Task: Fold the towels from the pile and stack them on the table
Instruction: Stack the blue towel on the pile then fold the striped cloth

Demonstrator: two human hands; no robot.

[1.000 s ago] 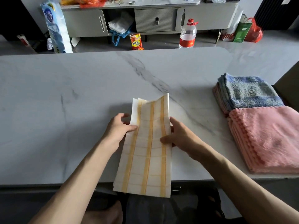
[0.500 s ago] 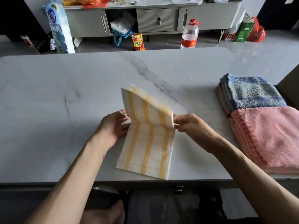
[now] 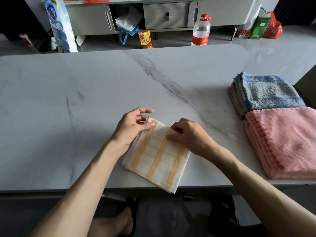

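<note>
Towel (image 3: 159, 159), folded, lies on table (image 3: 85, 100), far corners pinched by left hand (image 3: 131, 129) and right hand (image 3: 189, 135).

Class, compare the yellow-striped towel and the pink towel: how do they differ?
The yellow-striped towel is thin and striped; the pink towel is plain and fluffy. The left hand and right hand pinch the yellow-striped towel, lying alone; the pink towel tops a stack, untouched. Both are folded.

Thin woven checked towel (image 3: 159, 156), smooth glossy marble table (image 3: 85, 100), fluffy pink towels (image 3: 287, 142)
</note>
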